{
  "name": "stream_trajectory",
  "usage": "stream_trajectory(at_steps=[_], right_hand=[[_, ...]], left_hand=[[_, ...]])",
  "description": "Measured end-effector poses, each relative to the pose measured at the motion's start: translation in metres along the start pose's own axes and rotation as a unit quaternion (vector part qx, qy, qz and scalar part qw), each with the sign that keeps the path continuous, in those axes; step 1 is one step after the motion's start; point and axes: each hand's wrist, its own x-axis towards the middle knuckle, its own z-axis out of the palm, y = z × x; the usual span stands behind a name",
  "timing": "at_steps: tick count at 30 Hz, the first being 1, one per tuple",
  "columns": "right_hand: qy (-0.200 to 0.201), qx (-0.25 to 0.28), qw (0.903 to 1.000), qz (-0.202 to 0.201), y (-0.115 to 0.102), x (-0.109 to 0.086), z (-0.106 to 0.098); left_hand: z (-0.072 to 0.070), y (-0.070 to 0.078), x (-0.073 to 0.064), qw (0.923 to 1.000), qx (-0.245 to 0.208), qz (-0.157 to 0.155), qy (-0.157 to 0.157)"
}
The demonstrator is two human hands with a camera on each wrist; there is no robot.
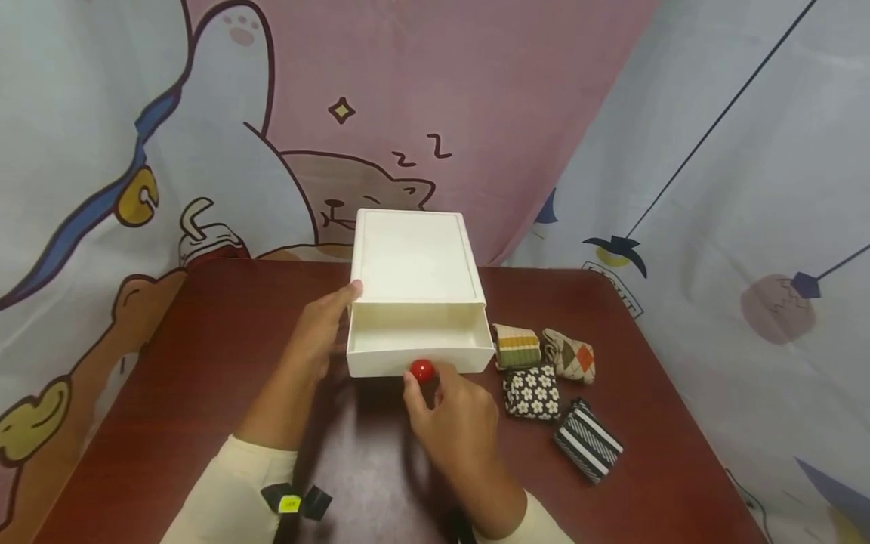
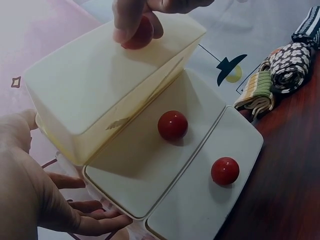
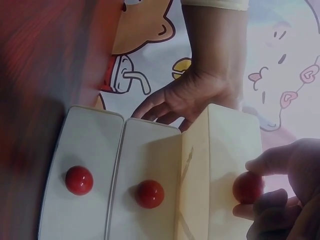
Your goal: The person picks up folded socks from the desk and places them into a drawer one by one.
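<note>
A white drawer cabinet (image 1: 418,253) stands on the table with its top drawer (image 1: 381,363) pulled out; I see only bare walls and floor inside. My right hand (image 1: 458,415) pinches that drawer's round red knob (image 1: 422,370) between thumb and fingers. Against the cabinet's left side lies my left hand (image 1: 316,336), thumb at the upper front edge and the other fingers extended along the side. In the left wrist view, the middle drawer (image 2: 135,180) and bottom drawer (image 2: 200,210) sit closed, each with a red knob.
Right of the cabinet lie several folded socks: a striped green and yellow bundle (image 1: 516,347), an argyle one (image 1: 569,357), a black floral one (image 1: 532,393) and a black-and-white striped one (image 1: 587,441). A printed curtain (image 1: 530,91) hangs behind the dark red table (image 1: 652,453).
</note>
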Motion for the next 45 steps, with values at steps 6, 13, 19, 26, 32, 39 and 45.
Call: stream_trajectory(at_steps=[6, 13, 19, 26, 32, 39, 45], right_hand=[[0.002, -0.006, 0.9999, -0.011, -0.002, -0.005, -0.004], [0.008, 0.002, 0.9996, -0.026, -0.003, -0.01, -0.01], [0.008, 0.01, 0.9995, -0.03, -0.003, -0.013, -0.013], [0.008, 0.022, 0.9992, -0.032, -0.003, -0.014, -0.013], [0.01, 0.025, 0.999, -0.034, -0.001, -0.016, -0.013], [0.011, 0.024, 0.9987, -0.043, 0.001, -0.019, -0.014], [0.009, 0.029, 0.9986, -0.045, 0.001, -0.022, -0.016]], left_hand=[[-0.001, 0.001, 0.0, 1.0, 0.002, 0.006, 0.002], [0.0, 0.003, -0.001, 1.0, 0.004, 0.006, 0.001], [0.0, 0.002, -0.001, 1.0, -0.006, 0.003, -0.003], [0.0, 0.003, -0.001, 1.0, -0.008, 0.004, 0.001], [0.001, 0.002, -0.002, 1.0, -0.006, 0.005, -0.002], [0.0, 0.002, -0.002, 1.0, -0.001, 0.006, -0.007], [0.001, 0.0, 0.0, 0.9999, 0.005, 0.011, -0.006]])
